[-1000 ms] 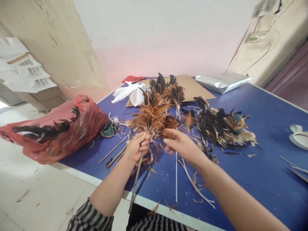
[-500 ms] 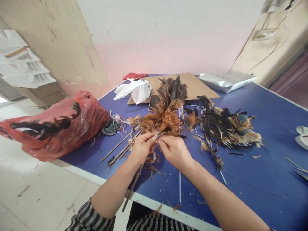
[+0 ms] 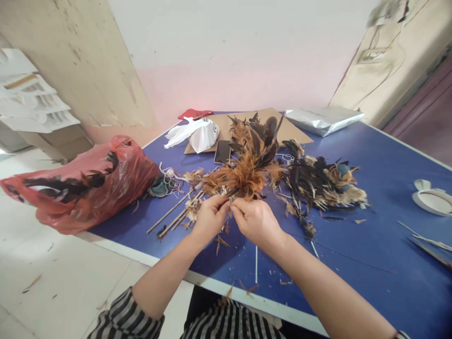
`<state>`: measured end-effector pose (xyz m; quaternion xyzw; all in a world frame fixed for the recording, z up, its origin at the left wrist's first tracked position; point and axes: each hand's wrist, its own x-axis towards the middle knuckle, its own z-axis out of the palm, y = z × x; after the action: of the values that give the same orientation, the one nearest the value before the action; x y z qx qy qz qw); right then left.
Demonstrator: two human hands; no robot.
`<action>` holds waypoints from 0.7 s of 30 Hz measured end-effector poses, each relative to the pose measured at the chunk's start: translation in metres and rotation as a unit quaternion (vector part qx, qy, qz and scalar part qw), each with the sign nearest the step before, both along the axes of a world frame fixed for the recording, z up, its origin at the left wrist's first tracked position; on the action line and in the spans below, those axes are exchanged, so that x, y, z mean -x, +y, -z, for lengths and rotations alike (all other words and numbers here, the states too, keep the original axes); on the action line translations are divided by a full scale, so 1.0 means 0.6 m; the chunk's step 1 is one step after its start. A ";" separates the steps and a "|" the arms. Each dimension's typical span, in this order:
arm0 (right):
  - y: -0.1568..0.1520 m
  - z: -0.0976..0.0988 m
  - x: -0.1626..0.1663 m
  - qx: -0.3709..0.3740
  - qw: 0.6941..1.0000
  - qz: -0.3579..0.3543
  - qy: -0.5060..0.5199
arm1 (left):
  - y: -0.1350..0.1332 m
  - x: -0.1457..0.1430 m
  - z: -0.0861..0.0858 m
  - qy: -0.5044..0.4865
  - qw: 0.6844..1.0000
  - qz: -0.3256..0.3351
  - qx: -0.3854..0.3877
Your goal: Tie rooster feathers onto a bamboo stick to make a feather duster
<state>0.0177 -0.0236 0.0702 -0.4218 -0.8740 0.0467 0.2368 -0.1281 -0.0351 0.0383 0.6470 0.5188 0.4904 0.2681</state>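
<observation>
A feather duster (image 3: 243,176), with orange-brown feathers low down and dark ones at its far end, points away from me over the table. My left hand (image 3: 210,219) is closed around the base of its feathers. Right beside it, my right hand (image 3: 257,221) is closed in a pinch at the same base; whatever sits between its fingertips is hidden. The duster's stick cannot be seen now. Left of my hands lie several thin sticks (image 3: 173,215) among loose feather tufts (image 3: 193,209). To the right spreads a pile of black and brown feathers (image 3: 310,183).
A red plastic bag (image 3: 88,188) of feathers sits at the blue table's (image 3: 353,245) left edge. Behind are a white bag (image 3: 205,136), a phone (image 3: 222,151), cardboard (image 3: 294,134) and a silver packet (image 3: 325,120). A tape roll (image 3: 432,202) and scissors-like blades (image 3: 429,252) lie far right.
The duster has turned in my hands: its dark end leans further right, and the stick that showed below my left hand is out of sight. The phone is less covered. The view has shifted slightly.
</observation>
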 end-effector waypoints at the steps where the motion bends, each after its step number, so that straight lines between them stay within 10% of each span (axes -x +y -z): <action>1: 0.000 -0.006 -0.005 0.013 1.000 0.004 -0.005 | 0.000 0.001 -0.006 0.058 0.998 -0.001 -0.019; 7: -0.008 -0.079 -0.053 0.095 0.989 -0.108 0.037 | -0.007 0.018 -0.060 0.408 0.911 -0.041 -0.046; 12: 0.022 -0.134 -0.103 0.174 0.966 -0.111 0.153 | -0.037 0.032 -0.082 0.537 0.836 0.061 -0.092; 21: 0.126 -0.062 -0.115 0.189 0.967 -0.031 0.169 | -0.067 0.048 -0.137 0.477 0.829 0.265 -0.126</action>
<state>0.0866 0.0517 0.1072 -0.4178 -0.8093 0.2885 0.2954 -0.1572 -0.0752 0.1205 0.9410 0.3249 0.0919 0.0232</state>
